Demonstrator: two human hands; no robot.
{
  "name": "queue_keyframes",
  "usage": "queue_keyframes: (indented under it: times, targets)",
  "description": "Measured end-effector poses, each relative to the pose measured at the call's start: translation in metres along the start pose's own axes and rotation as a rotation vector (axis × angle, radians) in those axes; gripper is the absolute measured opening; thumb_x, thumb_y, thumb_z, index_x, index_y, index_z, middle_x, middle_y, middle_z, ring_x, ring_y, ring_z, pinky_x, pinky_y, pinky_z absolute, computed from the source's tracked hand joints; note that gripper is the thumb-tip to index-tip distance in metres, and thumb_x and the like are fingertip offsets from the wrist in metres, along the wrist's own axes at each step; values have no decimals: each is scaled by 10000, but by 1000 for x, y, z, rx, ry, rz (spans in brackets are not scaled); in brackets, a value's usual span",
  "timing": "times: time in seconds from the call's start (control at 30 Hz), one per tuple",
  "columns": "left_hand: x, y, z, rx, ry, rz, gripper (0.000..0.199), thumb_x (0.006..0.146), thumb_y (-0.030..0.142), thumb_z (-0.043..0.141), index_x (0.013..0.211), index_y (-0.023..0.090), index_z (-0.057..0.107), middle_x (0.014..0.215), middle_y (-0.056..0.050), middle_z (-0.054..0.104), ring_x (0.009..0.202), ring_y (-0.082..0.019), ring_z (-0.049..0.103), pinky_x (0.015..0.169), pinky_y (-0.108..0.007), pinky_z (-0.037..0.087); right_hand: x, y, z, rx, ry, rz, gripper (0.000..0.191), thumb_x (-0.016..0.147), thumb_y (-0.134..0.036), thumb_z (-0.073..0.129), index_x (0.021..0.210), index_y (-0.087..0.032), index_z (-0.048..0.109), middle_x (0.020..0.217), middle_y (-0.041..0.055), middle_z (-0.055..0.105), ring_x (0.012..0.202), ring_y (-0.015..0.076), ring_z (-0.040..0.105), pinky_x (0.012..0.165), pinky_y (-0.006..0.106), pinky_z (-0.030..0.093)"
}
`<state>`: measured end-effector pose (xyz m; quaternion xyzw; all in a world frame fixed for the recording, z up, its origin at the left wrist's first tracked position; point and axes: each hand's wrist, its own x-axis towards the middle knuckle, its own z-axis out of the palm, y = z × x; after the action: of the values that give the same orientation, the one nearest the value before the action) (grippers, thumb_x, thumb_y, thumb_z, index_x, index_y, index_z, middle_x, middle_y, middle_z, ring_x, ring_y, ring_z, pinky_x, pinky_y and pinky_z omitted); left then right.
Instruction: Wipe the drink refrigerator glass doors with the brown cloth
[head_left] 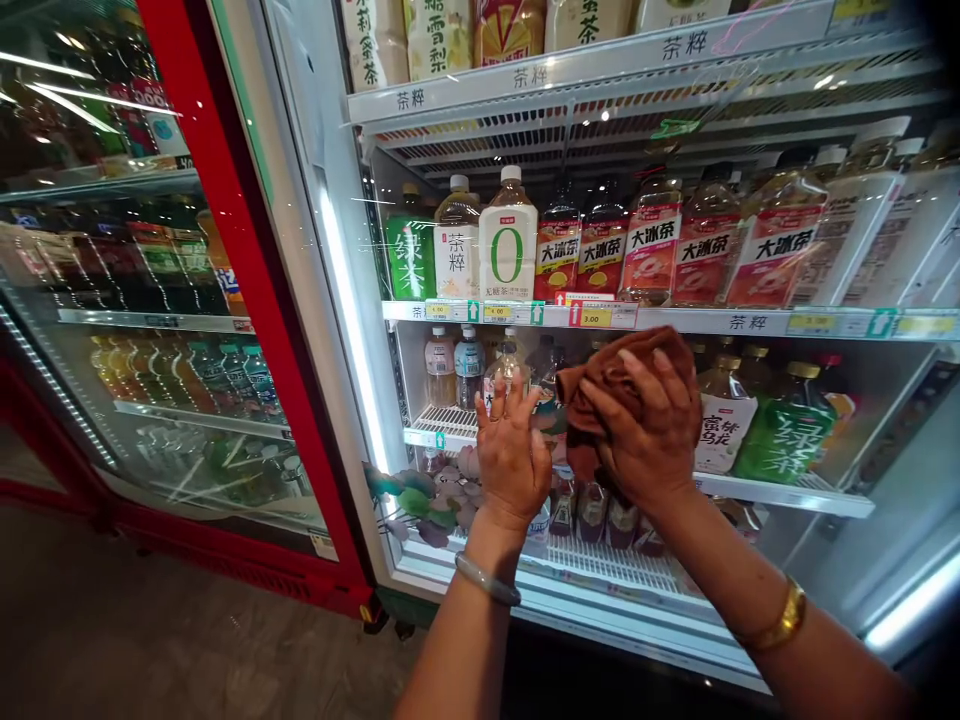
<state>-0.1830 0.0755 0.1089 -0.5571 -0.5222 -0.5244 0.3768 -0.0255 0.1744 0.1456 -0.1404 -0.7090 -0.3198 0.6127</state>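
Observation:
My right hand (645,430) is closed around a bunched brown cloth (626,375), which is held up against the glass door of a lit drinks fridge. Left of it, my left hand (514,450) is raised with the fingers stretched upward and spread, the palm toward the glass. Nothing is in that hand. Whether its palm touches the glass I cannot tell. Behind the hands, small bottles (469,362) stand on a lower shelf, partly hidden. A green tea bottle (787,425) is to the right of the cloth.
Larger bottles (508,245) line the shelf above, over a price rail (682,318). Leaf decorations (424,505) are at the lower left of the door. A second fridge with a red frame (247,290) stands to the left, over a dark floor (225,640).

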Motion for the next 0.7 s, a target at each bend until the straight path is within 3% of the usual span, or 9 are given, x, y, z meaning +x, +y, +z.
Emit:
queue_keyframes:
  times: [0.1,0.17,0.23,0.3,0.4,0.5,0.6,0.7]
  targets:
    - [7,-3,-2,24,50,-55,548,1062,205,386,1610,185,395,1699,-120,408,1650,-227,206,1364,-549,130,33,-19,20,-54,72,112,519,910,-290,706,1416,-356,608,1638,63,449,1598,309,297,1300,627,283]
    - [10,-7,-2,44,78,-79,584,1083,253,378,1658,187,304,1711,-128,382,1656,-224,179,1365,-540,111,43,-39,31,-30,73,74,519,917,-296,697,1426,-341,602,1645,74,445,1612,298,262,1310,641,239]
    - [11,-12,-3,58,99,-99,604,1099,298,351,1681,178,246,1721,-139,359,1659,-225,164,1366,-535,82,38,-55,34,23,18,-16,489,926,-339,695,1409,-335,618,1632,70,472,1615,278,252,1321,626,224]
    - [9,-16,-4,77,96,-109,569,1105,303,322,1662,186,310,1733,-132,332,1660,-233,161,1364,-544,61,19,-63,29,79,-50,-91,424,925,-387,700,1345,-340,660,1600,47,523,1609,259,272,1328,597,241]
    - [4,-21,-7,92,96,-103,472,1096,272,356,1541,216,500,1739,-115,325,1649,-248,214,1358,-574,104,-16,-53,14,151,-118,-188,385,909,-419,722,1288,-361,691,1558,2,580,1607,235,293,1334,565,258]
    - [2,-20,-9,96,107,-115,466,1084,267,418,1540,186,466,1716,-151,366,1640,-246,247,1348,-578,178,-31,-27,2,182,-155,-270,411,942,-328,673,1350,-376,658,1568,-22,572,1614,208,286,1352,546,230]
    - [4,-17,-7,92,106,-120,558,1089,284,411,1629,167,332,1716,-173,356,1647,-242,218,1350,-557,183,-13,-13,3,138,-120,-229,439,993,-310,595,1425,-386,600,1619,-17,510,1629,205,254,1365,550,184]
    - [6,-14,-2,69,110,-129,612,1102,316,376,1680,177,232,1741,-169,298,1655,-238,185,1359,-536,145,16,-26,17,83,-63,-114,513,978,-396,635,1484,-384,551,1677,35,424,1645,258,203,1354,619,146]
